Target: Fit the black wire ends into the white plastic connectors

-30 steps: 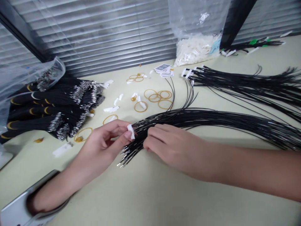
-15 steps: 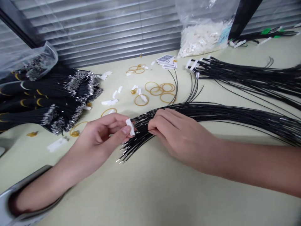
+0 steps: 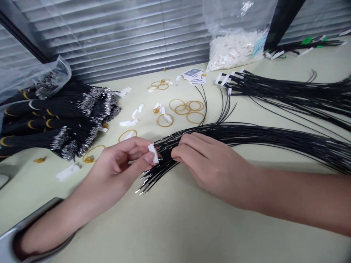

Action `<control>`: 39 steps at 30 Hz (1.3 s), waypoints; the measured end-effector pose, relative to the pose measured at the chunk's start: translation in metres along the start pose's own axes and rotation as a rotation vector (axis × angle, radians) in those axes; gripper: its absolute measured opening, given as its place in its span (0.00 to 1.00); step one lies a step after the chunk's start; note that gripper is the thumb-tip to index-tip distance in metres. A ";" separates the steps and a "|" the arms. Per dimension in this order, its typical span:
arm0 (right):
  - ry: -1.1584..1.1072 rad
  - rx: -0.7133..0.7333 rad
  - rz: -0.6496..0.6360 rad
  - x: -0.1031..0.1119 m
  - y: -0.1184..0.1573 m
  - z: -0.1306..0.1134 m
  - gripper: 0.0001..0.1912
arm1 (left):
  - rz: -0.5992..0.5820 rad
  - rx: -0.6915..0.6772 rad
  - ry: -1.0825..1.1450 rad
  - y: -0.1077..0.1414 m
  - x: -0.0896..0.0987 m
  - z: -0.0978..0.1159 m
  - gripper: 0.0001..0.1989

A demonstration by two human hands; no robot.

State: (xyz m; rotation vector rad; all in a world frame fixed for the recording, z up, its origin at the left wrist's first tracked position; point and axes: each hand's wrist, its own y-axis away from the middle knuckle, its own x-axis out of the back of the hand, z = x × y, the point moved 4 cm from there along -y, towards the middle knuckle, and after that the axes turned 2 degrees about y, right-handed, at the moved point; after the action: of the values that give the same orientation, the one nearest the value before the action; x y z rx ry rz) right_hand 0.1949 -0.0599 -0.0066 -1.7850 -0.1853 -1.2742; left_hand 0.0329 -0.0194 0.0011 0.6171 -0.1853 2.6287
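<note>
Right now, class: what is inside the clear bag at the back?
The clear plastic bag holds a heap of small white plastic pieces; a pale blue label shows at right. Pieces deep in the heap are hidden.

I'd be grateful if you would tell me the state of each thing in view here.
Left hand: pinching the connector.
White connector housing: held at the wire ends.
Right hand: gathering the wires.
Black wire bundle: loose, fanned out at its bare ends.
Rubber bands: loose, lying flat.
Clear bag of white connectors: upright, open, well filled.
Stacked wire bundles: banded, piled.
</note>
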 end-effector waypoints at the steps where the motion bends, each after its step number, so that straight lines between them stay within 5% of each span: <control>1: 0.008 -0.001 0.010 0.001 0.000 0.000 0.12 | 0.001 0.002 0.008 0.000 0.000 0.000 0.03; 21: 0.294 0.140 0.174 0.017 -0.006 -0.017 0.12 | -0.013 0.029 -0.031 0.003 -0.004 0.000 0.05; 32: -0.031 0.054 0.110 0.003 -0.001 -0.006 0.10 | -0.031 0.005 0.051 0.003 -0.005 0.003 0.03; 39: 0.028 0.067 0.118 0.010 -0.003 -0.010 0.13 | -0.039 0.011 0.007 0.008 -0.006 0.002 0.05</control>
State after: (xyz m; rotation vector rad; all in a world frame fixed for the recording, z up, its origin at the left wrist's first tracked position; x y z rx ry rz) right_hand 0.1908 -0.0694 0.0039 -1.6951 -0.1040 -1.1950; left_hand 0.0349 -0.0296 0.0002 0.6086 -0.1545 2.5958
